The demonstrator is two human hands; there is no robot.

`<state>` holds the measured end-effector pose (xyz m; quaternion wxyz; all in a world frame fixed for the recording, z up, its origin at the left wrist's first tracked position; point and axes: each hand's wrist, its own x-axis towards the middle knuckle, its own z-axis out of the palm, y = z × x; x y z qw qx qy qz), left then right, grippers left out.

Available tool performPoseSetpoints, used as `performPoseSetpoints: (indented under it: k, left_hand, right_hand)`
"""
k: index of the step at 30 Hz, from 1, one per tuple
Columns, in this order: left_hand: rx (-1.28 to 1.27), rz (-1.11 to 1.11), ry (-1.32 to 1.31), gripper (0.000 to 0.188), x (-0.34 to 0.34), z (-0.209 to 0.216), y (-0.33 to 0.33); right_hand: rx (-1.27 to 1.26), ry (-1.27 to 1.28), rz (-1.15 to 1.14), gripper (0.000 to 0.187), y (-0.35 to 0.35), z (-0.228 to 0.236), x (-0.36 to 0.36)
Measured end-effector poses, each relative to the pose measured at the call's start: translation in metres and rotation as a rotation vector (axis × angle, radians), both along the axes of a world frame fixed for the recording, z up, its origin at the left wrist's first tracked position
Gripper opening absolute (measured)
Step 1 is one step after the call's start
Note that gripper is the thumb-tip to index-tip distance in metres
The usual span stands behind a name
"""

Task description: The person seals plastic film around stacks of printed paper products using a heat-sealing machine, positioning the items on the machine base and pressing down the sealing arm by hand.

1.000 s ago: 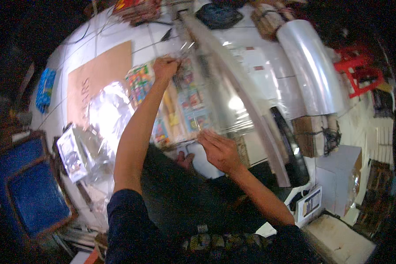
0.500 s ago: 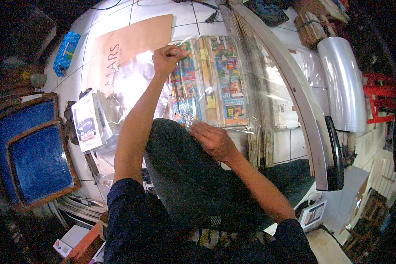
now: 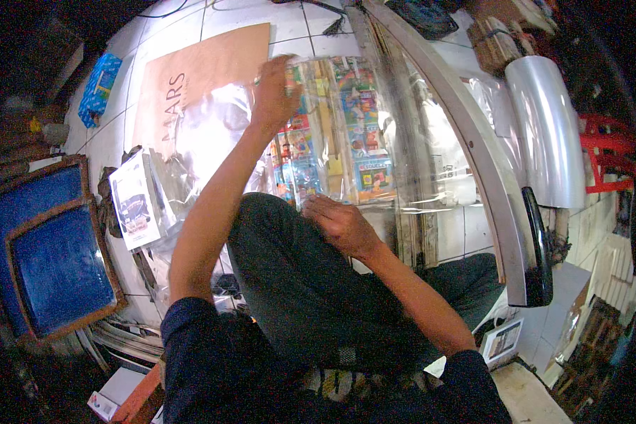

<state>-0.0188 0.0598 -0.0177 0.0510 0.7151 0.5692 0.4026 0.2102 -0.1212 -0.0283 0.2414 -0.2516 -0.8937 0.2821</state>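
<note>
Shifted left hand [image 3: 274, 99] since earlier frame: blurred, cannot tell grip. Pinching clear film [image 3: 386, 120] at near edge with right hand [image 3: 344, 225]. See printed packs [image 3: 371, 175] under film, right of left hand, beyond right one, rows running near-far.

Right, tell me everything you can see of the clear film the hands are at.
The clear film looks like thin, glossy plastic, creased and streaked with glare. It lies over colourful printed packs, which show through, and extends toward the long pale bar. The right hand pinches its near edge; the left hand, blurred, is at its left side.
</note>
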Motion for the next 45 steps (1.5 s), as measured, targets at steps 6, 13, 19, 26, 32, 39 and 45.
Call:
performPoseSetpoints:
  k: [6, 13, 19, 26, 32, 39, 45]
  left_hand:
    - [-0.566, -0.318, 0.59, 0.152, 0.027, 0.008, -0.043]
    - [-0.62, -0.218, 0.655, 0.173, 0.034, 0.01, -0.053]
    - [-0.718, -0.205, 0.684, 0.176, 0.036, 0.012, -0.047]
    - [-0.716, -0.2, 0.742, 0.177, 0.039, 0.017, -0.052]
    - [-0.727, -0.206, 0.774, 0.177, 0.041, 0.023, -0.051]
    - [-0.711, -0.216, 0.79, 0.178, 0.041, 0.02, -0.05]
    - [-0.676, -0.264, 0.837, 0.175, 0.039, 0.02, -0.048]
  right_hand:
    - [-0.083, 0.001, 0.003, 0.031, 0.002, -0.009, -0.001]
    - [-0.416, 0.017, -0.016, 0.048, 0.018, 0.057, 0.03]
    - [0.344, -0.232, -0.809, 0.03, 0.068, 0.236, 0.157]
    - [-0.045, -0.341, -0.072, 0.043, -0.005, 0.266, 0.152]
    - [0.152, -0.254, -0.104, 0.038, -0.038, 0.113, 0.148]
    - [0.187, -0.191, -0.109, 0.036, -0.048, 0.06, 0.163]
    - [0.16, -0.176, -0.135, 0.036, -0.05, 0.06, 0.163]
